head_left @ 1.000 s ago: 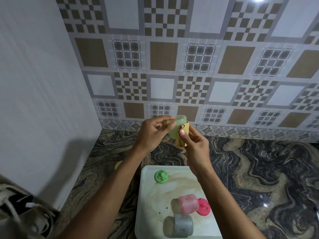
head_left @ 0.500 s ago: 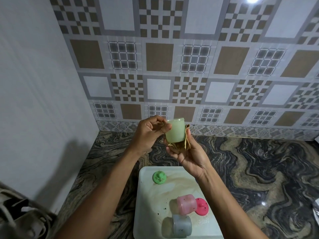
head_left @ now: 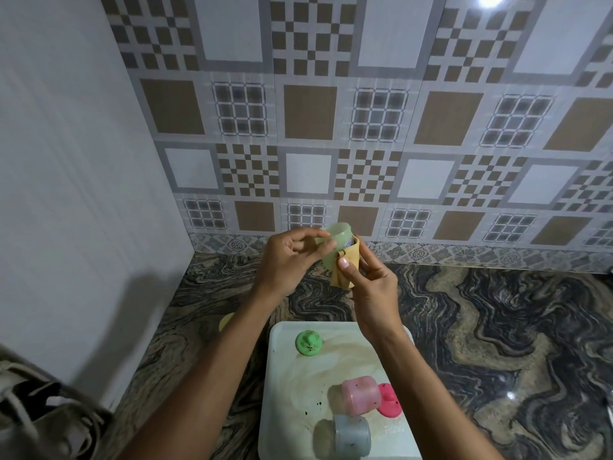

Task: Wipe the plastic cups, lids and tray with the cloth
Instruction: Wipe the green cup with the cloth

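Observation:
A pale green plastic cup (head_left: 338, 233) is held up over the counter, above the tray's far edge. My left hand (head_left: 292, 260) grips its left side with curled fingers. My right hand (head_left: 371, 287) presses a yellow cloth (head_left: 345, 270) against the cup's right side, thumb on the cloth. Below lies a white tray (head_left: 285, 393), stained brownish. On it sit a green lid (head_left: 308, 342), a pink cup (head_left: 361, 395) on its side, a pink lid (head_left: 390, 400) beside it and a grey cup (head_left: 351, 436), also on its side.
A yellowish round item (head_left: 226, 321) peeks out on the marbled counter (head_left: 497, 327) behind my left forearm. A plain wall stands at left, a tiled wall at the back. Grey cloth-like clutter (head_left: 33, 413) fills the lower left corner.
The cup tipped and turned between my hands. My right hand went from cradling the cup's bottom with the cloth to wrapping the cloth round its side.

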